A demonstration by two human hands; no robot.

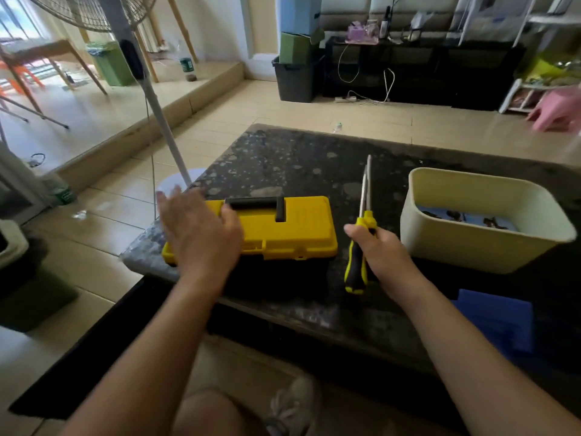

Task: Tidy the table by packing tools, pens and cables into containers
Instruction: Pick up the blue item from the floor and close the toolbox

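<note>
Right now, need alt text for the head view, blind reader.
Seen from above, a person's right hand holds two yellow-and-black screwdrivers over a dark stone table, while the open left hand rests on a closed yellow toolbox. A cream bin stands to the right.

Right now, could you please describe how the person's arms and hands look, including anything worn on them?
Both forearms are bare, with no sleeves in view. The left hand and right hand wear no gloves, and no rings, watch or bracelet are visible.
</note>
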